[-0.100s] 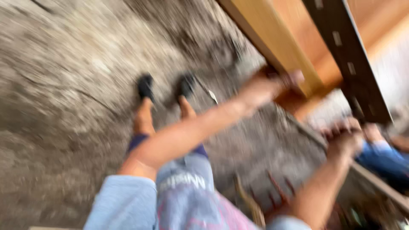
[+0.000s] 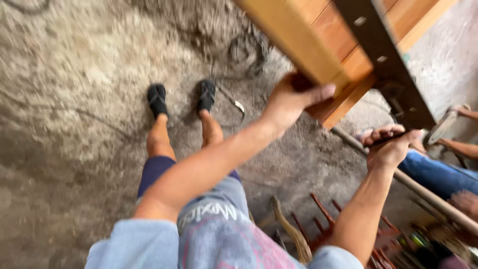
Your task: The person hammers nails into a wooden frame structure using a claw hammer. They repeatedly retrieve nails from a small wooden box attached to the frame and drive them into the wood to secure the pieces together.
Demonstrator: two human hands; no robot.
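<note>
Wooden panel (image 2: 318,30) sits upper right of view, raised off the ground and tilted, with a dark metal bar (image 2: 383,65) with bolt holes running along its face. Left hand (image 2: 291,102) grips the panel's lower corner, fingers wrapped around the edge, thumb out along the underside. Right hand (image 2: 388,147) is closed around the bar's lower end, fingers curled tight. Below: dusty concrete floor (image 2: 74,124), black sandals (image 2: 157,99) on the person's feet. Another person in blue trousers (image 2: 438,174) sits at right. Red rake-like tool (image 2: 323,219) lies near the bottom edge.
</note>
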